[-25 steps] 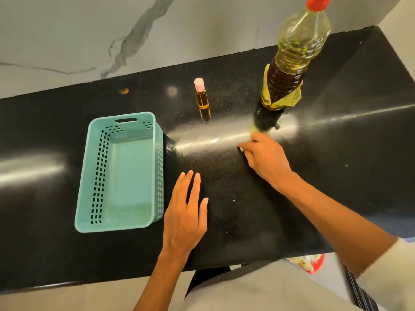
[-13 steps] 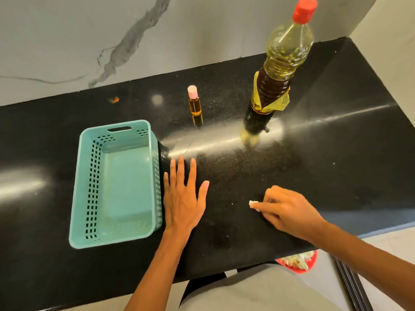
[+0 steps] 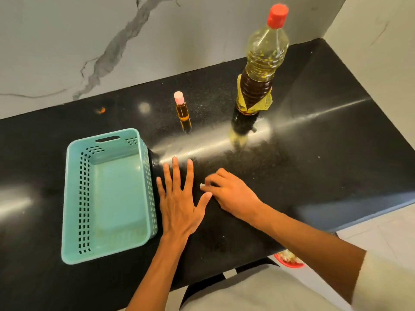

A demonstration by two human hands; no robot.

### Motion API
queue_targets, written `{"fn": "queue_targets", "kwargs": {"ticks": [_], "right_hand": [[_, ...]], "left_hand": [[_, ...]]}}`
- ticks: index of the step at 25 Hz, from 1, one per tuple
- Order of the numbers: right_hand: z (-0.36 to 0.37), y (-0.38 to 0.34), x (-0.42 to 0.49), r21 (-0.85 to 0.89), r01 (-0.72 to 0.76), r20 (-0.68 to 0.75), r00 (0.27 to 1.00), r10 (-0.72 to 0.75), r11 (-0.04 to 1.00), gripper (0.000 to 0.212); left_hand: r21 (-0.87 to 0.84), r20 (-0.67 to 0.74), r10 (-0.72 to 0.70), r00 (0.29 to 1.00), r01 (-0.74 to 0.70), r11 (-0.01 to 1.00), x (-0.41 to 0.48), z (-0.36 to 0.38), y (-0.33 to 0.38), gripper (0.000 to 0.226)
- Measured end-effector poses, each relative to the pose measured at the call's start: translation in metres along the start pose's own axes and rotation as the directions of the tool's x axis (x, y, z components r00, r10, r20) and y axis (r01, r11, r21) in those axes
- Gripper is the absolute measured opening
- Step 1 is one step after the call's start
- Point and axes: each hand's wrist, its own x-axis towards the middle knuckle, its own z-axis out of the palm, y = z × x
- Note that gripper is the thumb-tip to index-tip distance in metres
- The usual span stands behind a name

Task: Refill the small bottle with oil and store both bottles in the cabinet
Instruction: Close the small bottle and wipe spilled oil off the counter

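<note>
Left hand (image 3: 179,203) lies flat, fingers spread, on the glossy black stone desk (image 3: 314,164); right hand (image 3: 231,194) pinches a small white scrap (image 3: 202,186)

No writing can be read anywhere; the yellow label (image 3: 266,102) on the big oil bottle (image 3: 266,48) is crumpled and too blurred to make out

On the countertop (image 3: 314,171), the small bottle (image 3: 181,108) is set left of the large oil bottle (image 3: 258,84), behind the basket (image 3: 84,198).
</note>
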Motion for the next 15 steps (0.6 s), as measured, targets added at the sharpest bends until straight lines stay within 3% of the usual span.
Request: {"fn": "queue_targets", "kwargs": {"ticks": [2, 3, 4, 6, 8, 11, 15], "right_hand": [[-0.01, 0.012, -0.054, -0.069, 0.025, -0.008, 1.0, -0.026, 0.997, 0.028], [-0.02, 0.028, -0.075, -0.118, -0.046, -0.07, 0.997, 0.037, 0.992, 0.022], [-0.032, 0.048, -0.087, -0.157, -0.17, -0.162, 0.976, 0.145, 0.973, 0.018], [-0.053, 0.088, -0.08, -0.169, -0.467, -0.302, 0.863, 0.406, 0.868, 0.014], [-0.054, 0.102, -0.037, -0.137, -0.614, -0.282, 0.777, 0.563, 0.778, 0.017], [-0.027, 0.065, 0.044, -0.07, -0.507, -0.142, 0.857, 0.495, 0.859, 0.019], [0.004, -0.001, 0.059, -0.003, -0.106, 0.036, 0.994, 0.106, 0.994, 0.027]], "left_hand": [[0.033, 0.013, -0.003, 1.0, 0.002, 0.999, 0.002, 0.001, 0.001, 0.084], [0.03, 0.004, -0.017, 1.0, 0.017, 0.999, 0.001, 0.001, 0.001, 0.082], [0.003, -0.02, -0.039, 0.999, 0.039, 0.999, 0.0, 0.002, 0.0, 0.079], [-0.076, -0.095, -0.075, 0.993, 0.067, 0.995, -0.004, 0.001, 0.0, 0.072], [-0.127, -0.148, -0.085, 0.985, 0.066, 0.99, -0.007, 0.003, -0.001, 0.066], [-0.127, -0.165, -0.073, 0.984, 0.053, 0.991, -0.007, 0.006, 0.0, 0.062], [-0.096, -0.183, -0.079, 0.98, 0.062, 0.993, -0.008, 0.008, -0.002, 0.063]]}}
